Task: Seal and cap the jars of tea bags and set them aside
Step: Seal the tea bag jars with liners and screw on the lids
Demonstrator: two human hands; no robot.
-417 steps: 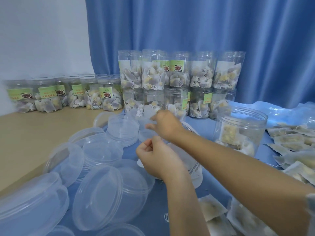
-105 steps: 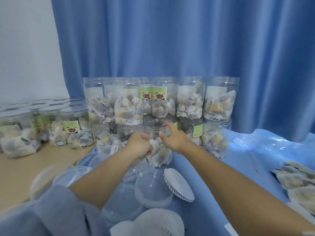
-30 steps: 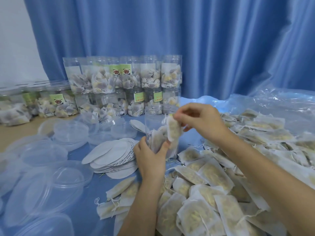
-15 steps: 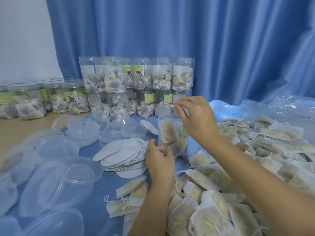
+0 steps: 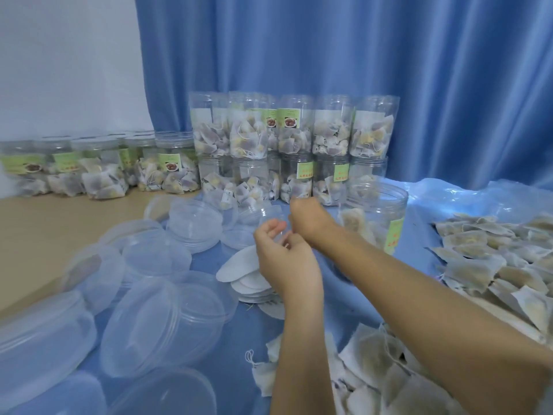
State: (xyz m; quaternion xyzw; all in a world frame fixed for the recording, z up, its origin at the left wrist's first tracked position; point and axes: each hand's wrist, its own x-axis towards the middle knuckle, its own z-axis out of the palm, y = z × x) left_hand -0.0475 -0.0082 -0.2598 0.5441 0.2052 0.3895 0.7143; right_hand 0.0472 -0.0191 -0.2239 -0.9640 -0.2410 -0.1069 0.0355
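An uncapped clear jar [image 5: 375, 217], green-labelled and partly filled with tea bags, is seen mid-worktop. Both hands, left [image 5: 284, 265] and right [image 5: 309, 220], are held together over white seal discs [image 5: 242, 271]; their grip cannot be told.

Soft even light, cool blue cast; faint shadows. Slight overall blur. Wide-angle bending at edges; light source maybe overhead.

Open clear jar [image 5: 375, 218] upright, partly filled with tea bags; seal discs [image 5: 242, 272] stacked, seemingly loose.
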